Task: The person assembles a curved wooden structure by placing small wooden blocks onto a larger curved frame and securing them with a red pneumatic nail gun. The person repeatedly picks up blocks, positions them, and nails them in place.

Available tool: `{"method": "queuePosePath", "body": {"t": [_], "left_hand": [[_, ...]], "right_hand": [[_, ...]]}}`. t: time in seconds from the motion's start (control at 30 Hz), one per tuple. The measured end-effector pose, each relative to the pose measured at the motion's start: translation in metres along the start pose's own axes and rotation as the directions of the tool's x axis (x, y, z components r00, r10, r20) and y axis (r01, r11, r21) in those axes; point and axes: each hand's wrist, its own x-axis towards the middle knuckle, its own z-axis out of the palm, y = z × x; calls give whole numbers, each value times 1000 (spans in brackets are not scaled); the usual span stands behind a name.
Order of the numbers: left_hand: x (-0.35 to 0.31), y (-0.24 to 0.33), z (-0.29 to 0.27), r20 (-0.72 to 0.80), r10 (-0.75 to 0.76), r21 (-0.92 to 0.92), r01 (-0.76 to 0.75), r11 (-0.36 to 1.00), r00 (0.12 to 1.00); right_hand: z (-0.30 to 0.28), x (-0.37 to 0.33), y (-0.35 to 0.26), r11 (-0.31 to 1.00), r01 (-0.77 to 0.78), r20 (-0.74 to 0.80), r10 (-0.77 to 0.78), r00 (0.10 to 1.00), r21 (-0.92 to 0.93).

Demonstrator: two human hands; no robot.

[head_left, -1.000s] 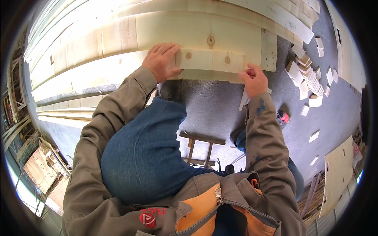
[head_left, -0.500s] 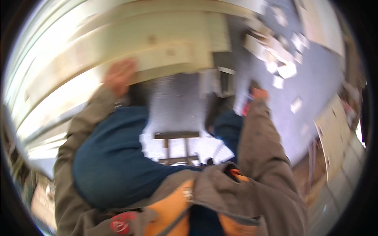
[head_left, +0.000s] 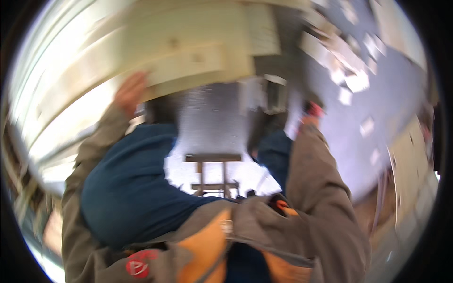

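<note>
My left hand (head_left: 130,93) rests at the near edge of a pale cream panel (head_left: 188,35) on the left, its fingers stretched out over the surface. Motion blurs it, and the thumb is hard to make out. On the right, my right hand (head_left: 309,120) is closed around a red and dark hand tool (head_left: 313,109). Blur hides what kind of tool it is. The tool is held over the grey floor, away from the panel.
Several pale offcuts (head_left: 356,81) lie scattered on the grey floor (head_left: 339,141) at the right. A small wooden stool or trestle (head_left: 213,157) stands between my legs. Another pale panel (head_left: 408,165) leans or lies at the far right. Long white strips (head_left: 61,89) fill the left side.
My left hand has slid slightly left along the panel edge. The right hand has turned, so more of the tool's red part shows above it. The view has shifted a little.
</note>
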Motion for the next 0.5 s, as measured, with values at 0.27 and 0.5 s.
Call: {"method": "queuePosePath", "body": {"t": [0.27, 0.5], "left_hand": [[10, 24, -23, -28, -50, 53, 52, 997, 998], [28, 18, 2, -205, -24, -51, 14, 999, 978]], "right_hand": [[-5, -17, -14, 960, -193, -77, 212, 974, 202], [-105, 14, 40, 645, -192, -114, 402, 909, 740]]}}
